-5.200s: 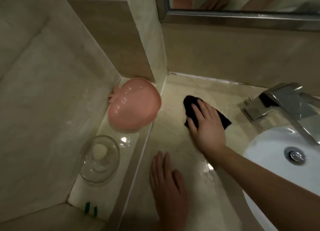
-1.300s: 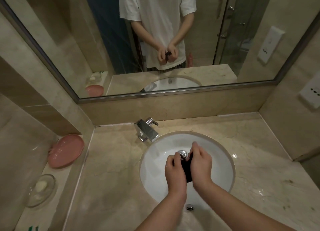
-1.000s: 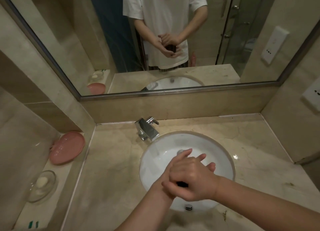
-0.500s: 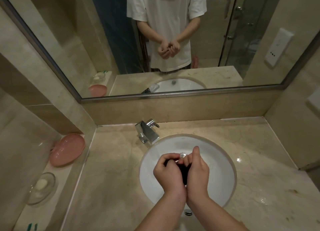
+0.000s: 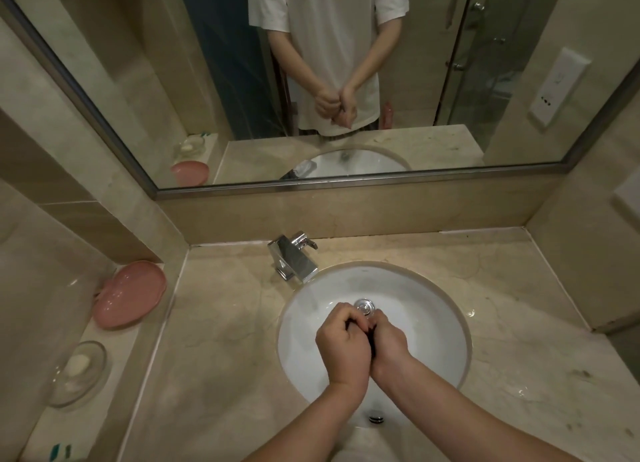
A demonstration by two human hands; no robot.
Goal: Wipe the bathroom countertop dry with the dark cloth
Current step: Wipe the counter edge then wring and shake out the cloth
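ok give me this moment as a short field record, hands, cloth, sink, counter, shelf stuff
left hand: fist, gripping the dark cloth
right hand: fist, gripping the same cloth
dark cloth: bunched between the hands, nearly hidden
white round sink: under the hands
beige marble countertop: droplets at right
chrome faucet: behind sink
pink plastic dish: left ledge
clear glass soap dish: nearer on ledge

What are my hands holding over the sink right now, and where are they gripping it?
Both hands, left and right, squeeze the dark cloth bunched between them; only a sliver shows, so the exact part cannot be told.
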